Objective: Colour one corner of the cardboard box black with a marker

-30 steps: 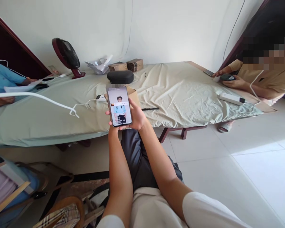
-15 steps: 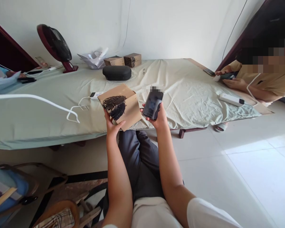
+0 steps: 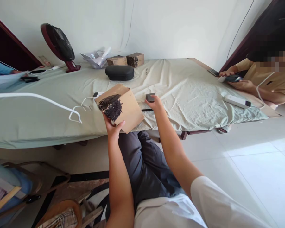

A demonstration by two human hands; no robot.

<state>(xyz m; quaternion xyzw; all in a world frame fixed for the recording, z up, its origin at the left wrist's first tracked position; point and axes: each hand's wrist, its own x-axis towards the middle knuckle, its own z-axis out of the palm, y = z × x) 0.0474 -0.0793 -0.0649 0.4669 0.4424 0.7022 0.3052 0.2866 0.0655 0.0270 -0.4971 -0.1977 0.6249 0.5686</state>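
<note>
My left hand point(image 3: 113, 126) grips the near corner of a brown cardboard box point(image 3: 128, 107) with a black scribbled patch point(image 3: 110, 106) on its side, holding it tilted at the table's front edge. My right hand point(image 3: 155, 104) reaches over the pale green cloth point(image 3: 192, 91) and rests on a dark phone point(image 3: 150, 97) lying flat there, fingers curled over its near end. A black pen point(image 3: 147, 110) lies just under that hand.
A black oblong case point(image 3: 120, 72), two small boxes point(image 3: 125, 59), a plastic bag point(image 3: 96, 59) and a red fan point(image 3: 59, 42) stand at the back. A white cable point(image 3: 38, 98) and charger cross the left. Another person point(image 3: 263, 79) sits right with phones and a power strip point(image 3: 237, 101); a sleeve shows far left.
The phone was held up in both hands, then carried right in my right hand and laid down on the cloth. My left hand took the cardboard box and lifted it.
</note>
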